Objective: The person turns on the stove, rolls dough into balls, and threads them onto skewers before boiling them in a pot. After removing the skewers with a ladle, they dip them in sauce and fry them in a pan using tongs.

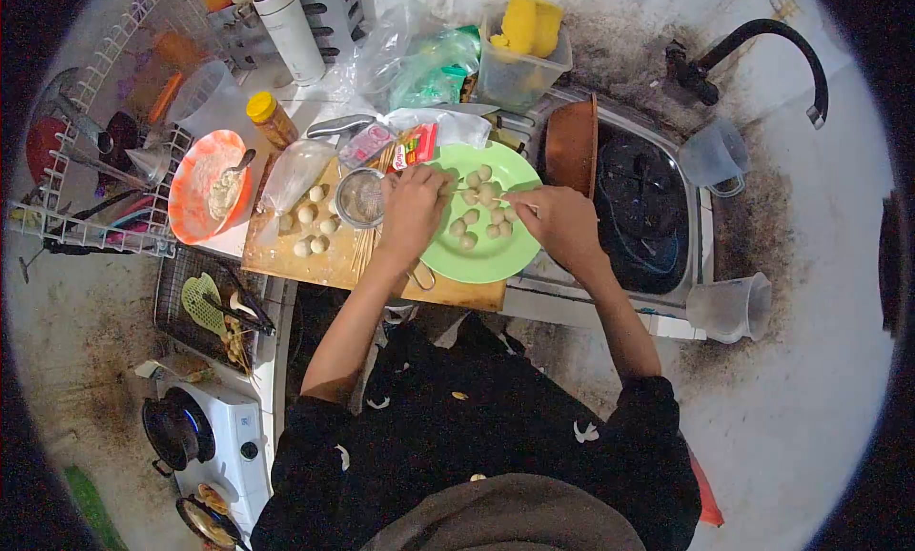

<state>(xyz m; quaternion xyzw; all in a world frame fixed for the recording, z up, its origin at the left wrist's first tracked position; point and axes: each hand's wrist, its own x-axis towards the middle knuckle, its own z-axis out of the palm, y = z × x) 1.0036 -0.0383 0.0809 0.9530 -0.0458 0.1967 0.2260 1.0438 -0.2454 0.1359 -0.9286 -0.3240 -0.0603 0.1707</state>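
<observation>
Over a light green plate [481, 265], my right hand [562, 229] pinches one end of a thin wooden skewer [518, 202]. Several pale dough balls [487, 193] sit in a cluster along that skewer, between my two hands. At the plate's left rim, my left hand [416, 208] is closed, its fingertips on the skewer's other end. More balls [464, 232] lie in small groups on the plate below. To the left of my left hand are a round metal tin [360, 198] and a bundle of loose skewers [363, 251].
More dough balls [306, 214] lie on a wooden board [276, 257]. An orange-and-white bowl [181, 203] holds dough and a spoon. A sink [694, 265] with a dark pan is at right. A stove [233, 446] with a lit blue flame stands lower left.
</observation>
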